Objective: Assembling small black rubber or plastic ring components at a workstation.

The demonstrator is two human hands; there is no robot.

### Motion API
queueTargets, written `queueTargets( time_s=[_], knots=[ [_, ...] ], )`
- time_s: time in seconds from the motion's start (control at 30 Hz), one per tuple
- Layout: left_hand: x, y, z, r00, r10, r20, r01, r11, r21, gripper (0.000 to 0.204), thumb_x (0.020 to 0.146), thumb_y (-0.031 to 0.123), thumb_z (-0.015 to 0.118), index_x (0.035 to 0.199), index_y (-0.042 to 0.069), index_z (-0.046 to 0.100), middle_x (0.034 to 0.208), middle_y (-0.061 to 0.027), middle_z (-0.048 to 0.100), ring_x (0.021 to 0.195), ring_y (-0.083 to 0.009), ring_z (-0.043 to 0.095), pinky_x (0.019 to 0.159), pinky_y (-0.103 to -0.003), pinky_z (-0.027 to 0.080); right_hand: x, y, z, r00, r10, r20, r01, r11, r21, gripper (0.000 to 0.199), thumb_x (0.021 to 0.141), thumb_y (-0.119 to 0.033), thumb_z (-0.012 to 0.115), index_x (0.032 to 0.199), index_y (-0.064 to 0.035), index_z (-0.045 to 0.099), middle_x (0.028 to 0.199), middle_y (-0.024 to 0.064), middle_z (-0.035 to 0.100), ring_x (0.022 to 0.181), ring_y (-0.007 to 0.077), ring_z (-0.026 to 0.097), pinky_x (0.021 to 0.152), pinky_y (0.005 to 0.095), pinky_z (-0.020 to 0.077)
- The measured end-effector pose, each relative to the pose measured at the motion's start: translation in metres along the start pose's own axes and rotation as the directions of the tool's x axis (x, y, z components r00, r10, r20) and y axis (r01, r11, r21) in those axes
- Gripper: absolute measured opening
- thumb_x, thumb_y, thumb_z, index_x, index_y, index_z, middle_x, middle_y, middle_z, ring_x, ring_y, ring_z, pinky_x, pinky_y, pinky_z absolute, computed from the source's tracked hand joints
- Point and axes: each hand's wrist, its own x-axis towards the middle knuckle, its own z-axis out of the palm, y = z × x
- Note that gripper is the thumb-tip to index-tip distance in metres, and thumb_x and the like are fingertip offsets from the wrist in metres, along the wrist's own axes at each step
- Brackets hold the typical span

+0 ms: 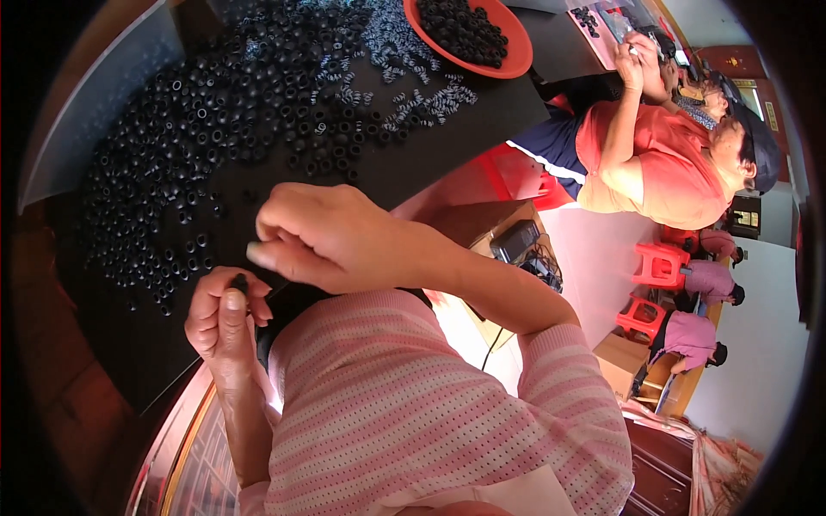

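My left hand is closed at the near edge of the dark table, pinching a small black cap-like part between thumb and fingers. Just above and to its right hovers my right hand, its fingers curled and the thumb alongside; whatever they may hold is hidden. Beyond both hands spreads a large heap of small black hollow caps, some lying loose close to my left hand. Pale, coil-like small pieces lie at the far side of the heap.
An orange-red bowl of black parts stands at the far right of the table. A clear plastic sheet rises at the left. To the right are an open carton with a black device, a seated co-worker and red stools.
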Motion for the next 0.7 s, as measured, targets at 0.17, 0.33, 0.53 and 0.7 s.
queueTargets(
  time_s=[0.17,0.33,0.53,0.7],
  knots=[
    [0.001,0.003,0.004,0.995,-0.095,-0.03,0.094,0.995,-0.024,0.021,0.094,0.02,0.057,0.091,-0.001,0.059,0.076,-0.0051,0.059,0.062,-0.0107,0.055,0.055,-0.023,0.043,-0.003,-0.01,0.007,0.973,-0.213,0.087,0.229,0.936,-0.268,0.029,0.077,-0.024,0.071,0.085,-0.0038,0.052,0.07,0.007,0.05,0.058,0.0238,0.056,0.045,0.0345,0.0442],
    [0.007,0.007,0.009,0.977,-0.185,-0.106,0.169,0.976,-0.138,0.018,0.093,0.015,0.055,0.094,-0.002,0.061,0.073,-0.0035,0.06,0.064,-0.0111,0.057,0.059,-0.026,0.046,0.0,-0.006,0.004,0.951,-0.264,0.161,0.298,0.921,-0.251,0.033,0.072,-0.023,0.073,0.09,-0.0024,0.055,0.07,0.0068,0.05,0.056,0.0226,0.056,0.044,0.0327,0.0434],
    [0.009,0.017,0.021,0.968,-0.249,-0.015,0.246,0.962,-0.119,0.015,0.094,0.009,0.054,0.095,-0.003,0.061,0.079,-0.005,0.063,0.071,-0.0112,0.061,0.067,-0.024,0.05,-0.006,0.004,0.01,0.951,-0.295,0.094,0.308,0.871,-0.383,0.029,0.068,-0.023,0.071,0.078,-0.0037,0.053,0.072,0.005,0.05,0.061,0.0199,0.057,0.048,0.0318,0.046],
    [0.009,0.018,0.021,0.971,-0.233,0.046,0.233,0.972,-0.012,0.013,0.093,0.007,0.054,0.09,-0.004,0.061,0.077,-0.005,0.063,0.069,-0.01,0.06,0.065,-0.022,0.049,-0.001,0.007,0.003,0.926,-0.346,0.154,0.378,0.867,-0.325,0.026,0.064,-0.021,0.071,0.07,-0.005,0.052,0.067,0.0033,0.046,0.057,0.0182,0.055,0.045,0.0301,0.0442]
  ],
)
